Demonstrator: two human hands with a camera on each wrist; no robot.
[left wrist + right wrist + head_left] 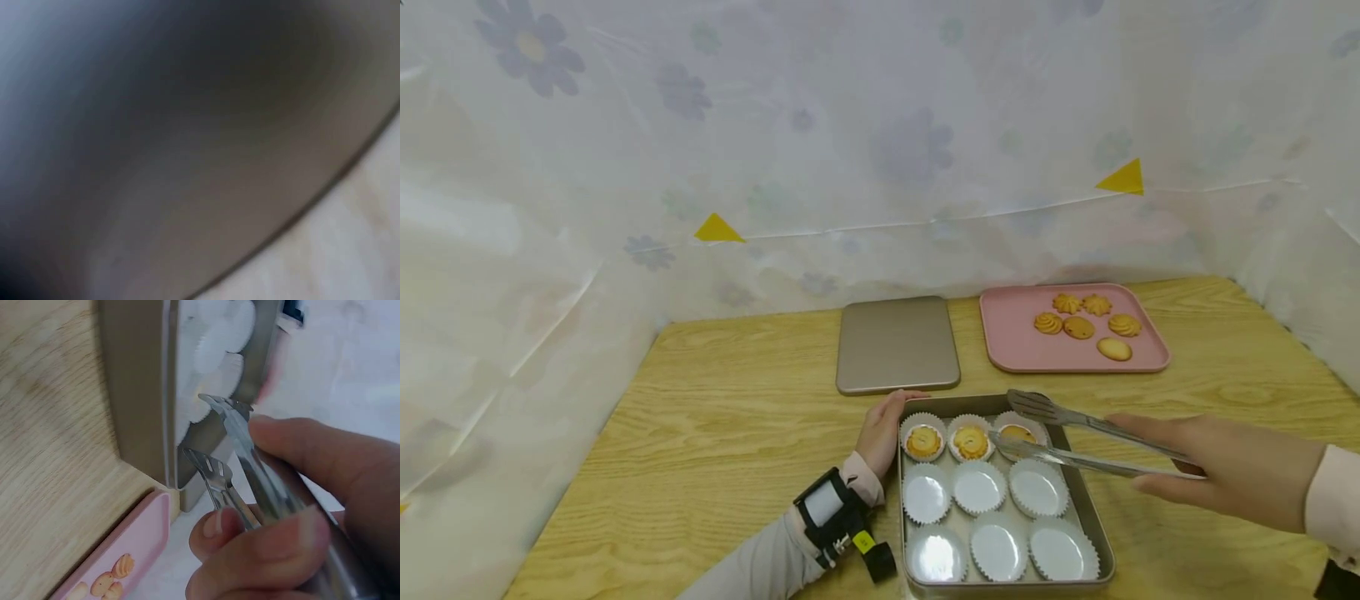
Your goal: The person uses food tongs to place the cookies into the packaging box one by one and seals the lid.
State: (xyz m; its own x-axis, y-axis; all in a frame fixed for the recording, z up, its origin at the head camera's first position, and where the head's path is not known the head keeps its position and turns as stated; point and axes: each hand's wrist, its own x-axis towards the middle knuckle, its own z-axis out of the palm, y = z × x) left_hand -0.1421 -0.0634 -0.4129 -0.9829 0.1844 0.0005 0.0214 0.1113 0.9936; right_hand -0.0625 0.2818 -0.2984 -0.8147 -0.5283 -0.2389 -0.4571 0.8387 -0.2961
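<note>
A square metal baking pan [955,407] holds rows of white fluted paper cups [979,487]. The three cups at its far side each contain a cookie [971,442]; the nearer cups hold none. At the pan's far left corner, my left hand [880,435] grips the wall, fingers bent around to the back. My right hand [1240,467] holds metal serving tongs [1075,418], thumb on one arm and fingers on the other. The tong tips are spread around the far right cup, over its cookie [1018,433]. The left wrist view is mostly dark blur.
Beyond the pan a flat metal lid or tray [898,343] lies on the wooden table [737,417]. To its right, a pink tray [1011,333] carries several cookies [1078,327] of different shapes. Flower-patterned sheeting [880,150] with yellow markers encloses the back and sides.
</note>
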